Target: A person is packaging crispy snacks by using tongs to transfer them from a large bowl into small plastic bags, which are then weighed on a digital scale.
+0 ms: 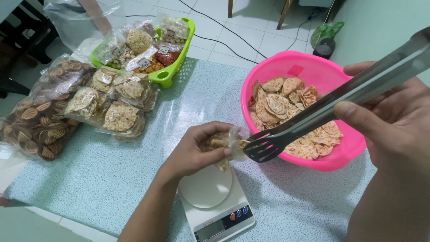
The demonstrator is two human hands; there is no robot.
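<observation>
On a speckled pale-green bench [112, 179] over white floor tiles, the left hand [197, 150] closes its grip around a small bag [224, 143] above a scale [215, 201]; the right hand [394, 121] squeezes metal tongs [313, 116] near a pink bowl [309, 71].

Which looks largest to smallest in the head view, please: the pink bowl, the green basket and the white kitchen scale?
1. pink bowl
2. green basket, though it is farther from the camera and half hidden by snack bags
3. white kitchen scale

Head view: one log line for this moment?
left hand: holds bag over scale | right hand: tongs at bag mouth | bowl: crackers
</observation>
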